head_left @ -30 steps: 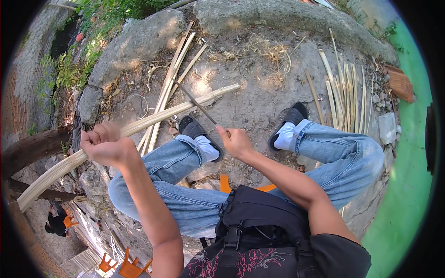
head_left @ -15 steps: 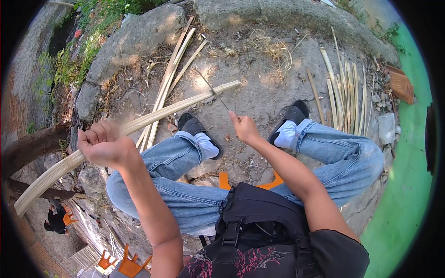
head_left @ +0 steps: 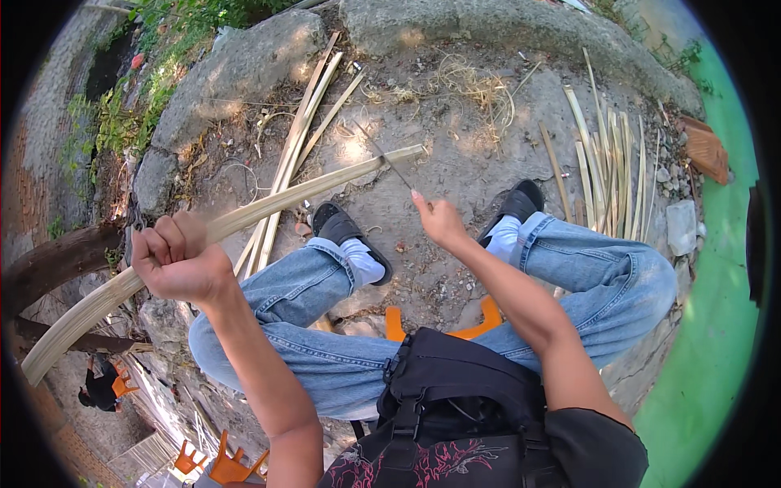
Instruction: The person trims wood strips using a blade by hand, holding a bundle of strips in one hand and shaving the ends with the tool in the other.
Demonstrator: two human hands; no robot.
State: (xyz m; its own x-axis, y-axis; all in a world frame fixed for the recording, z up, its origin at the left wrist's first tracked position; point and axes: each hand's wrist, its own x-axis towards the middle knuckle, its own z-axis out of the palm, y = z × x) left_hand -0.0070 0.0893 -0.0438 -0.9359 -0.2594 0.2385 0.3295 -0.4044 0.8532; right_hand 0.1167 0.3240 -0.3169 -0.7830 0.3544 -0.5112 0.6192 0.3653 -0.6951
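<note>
My left hand [head_left: 183, 259] is closed in a fist around a long pale bamboo strip [head_left: 281, 198], which slants from the lower left up to the middle. Past the fist, the strip's rear part runs down to the left. In my right hand [head_left: 442, 222] is a knife [head_left: 395, 168] with a thin dark blade, its handle hidden in the fingers. The blade lies across the strip close to its far end; whether it cuts in, I cannot tell.
Between my sandalled feet [head_left: 519, 207] is bare ground. Loose strips [head_left: 307, 114] lie ahead on the left, and several more [head_left: 606, 171] on the right. Dry shavings [head_left: 480, 89] are scattered ahead. A stone kerb [head_left: 521, 32] borders the far side. Orange chairs [head_left: 230, 465] stand lower left, near another person [head_left: 99, 389].
My right hand and the knife have shifted slightly right, toward the strip's far end. My left hand stays closed on the strip in almost the same place.
</note>
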